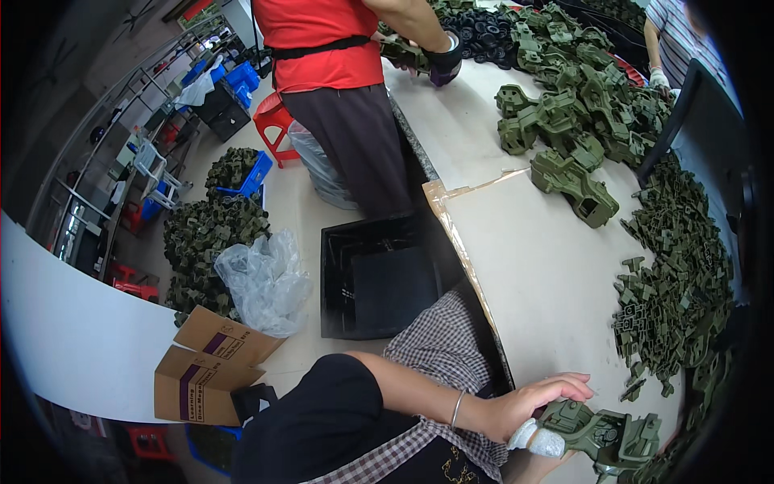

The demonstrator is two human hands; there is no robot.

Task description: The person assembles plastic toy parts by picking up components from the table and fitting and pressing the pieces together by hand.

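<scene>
At the lower right, my left hand (pixel 524 407), with a thin bracelet at its wrist, is at a green plastic toy vehicle body (pixel 605 436). Its fingers reach along the far side of the body, and a digit wrapped in white (pixel 540 441) presses against the near end. The body is tilted above the table edge, its hollow, moulded interior showing. Only a small part of my right hand (pixel 536 468) shows beneath, at the lower edge; its fingers are hidden. Beside the toy body lies a wide heap of small green plastic parts (pixel 673 282).
Larger green vehicle bodies (pixel 572 185) lie farther up the white table (pixel 524 258). Across it a person in a red top (pixel 322 40) works; another stands at the far right. A black crate (pixel 379 282), plastic bag (pixel 266 278), cardboard box (pixel 210 371) and green parts pile (pixel 210 242) occupy the floor.
</scene>
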